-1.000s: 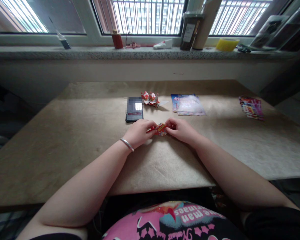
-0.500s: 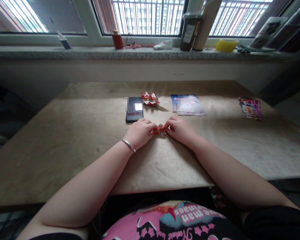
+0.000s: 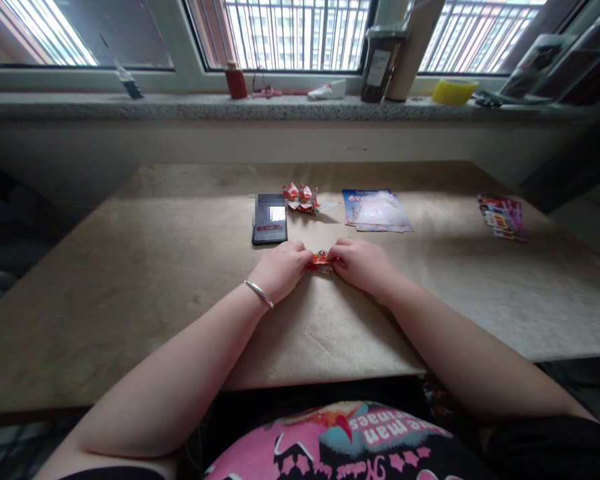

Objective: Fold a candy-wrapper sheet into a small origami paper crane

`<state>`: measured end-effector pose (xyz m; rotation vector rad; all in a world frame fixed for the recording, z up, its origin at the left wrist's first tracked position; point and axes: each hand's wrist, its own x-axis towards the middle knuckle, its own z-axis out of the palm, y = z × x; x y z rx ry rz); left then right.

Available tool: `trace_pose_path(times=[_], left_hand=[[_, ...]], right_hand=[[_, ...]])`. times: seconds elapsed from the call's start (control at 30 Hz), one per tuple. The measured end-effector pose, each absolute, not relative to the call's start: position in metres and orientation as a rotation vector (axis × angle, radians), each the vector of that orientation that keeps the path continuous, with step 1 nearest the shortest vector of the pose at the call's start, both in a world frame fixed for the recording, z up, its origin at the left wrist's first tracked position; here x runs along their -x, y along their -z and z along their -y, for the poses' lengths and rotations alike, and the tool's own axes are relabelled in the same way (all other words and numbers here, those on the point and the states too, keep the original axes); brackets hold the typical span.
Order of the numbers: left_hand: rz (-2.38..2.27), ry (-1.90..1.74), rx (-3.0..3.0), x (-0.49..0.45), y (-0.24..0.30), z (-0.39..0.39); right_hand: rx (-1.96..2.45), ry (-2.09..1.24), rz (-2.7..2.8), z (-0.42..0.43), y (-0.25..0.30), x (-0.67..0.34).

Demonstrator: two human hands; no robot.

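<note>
- left hand, wearing a silver metal bangle, is gripping the left end of a small red-and-orange patterned folded-paper piece; its fingers are clamping on that end.
- right hand is pinching the right end, fingers closing on the paper.
- the piece is showing between both hands, over the pale brown bench; cannot tell whether it is touching the surface.
- a black rectangular phone is lying just beyond the left hand.
- a red-and-white pointed folded-paper model is sitting beside the phone.
- overlapping blue-and-pink printed sheets are lying beyond the right hand.
</note>
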<state>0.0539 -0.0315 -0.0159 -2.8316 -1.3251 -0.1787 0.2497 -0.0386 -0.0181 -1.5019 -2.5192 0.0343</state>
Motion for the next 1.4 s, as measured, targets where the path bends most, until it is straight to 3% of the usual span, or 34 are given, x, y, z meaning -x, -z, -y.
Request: trace_pose_path(times=[0.67, 1.4], left_hand=[[1.315, 0.106, 2.830, -0.051, 0.008, 0.036], [1.442, -0.040, 2.706, -0.047, -0.006, 0.041]], right_hand=[[1.465, -0.099, 2.575, 0.042, 0.010, -0.255], [1.373, 0.069, 2.733, 0.049, 0.005, -0.249]])
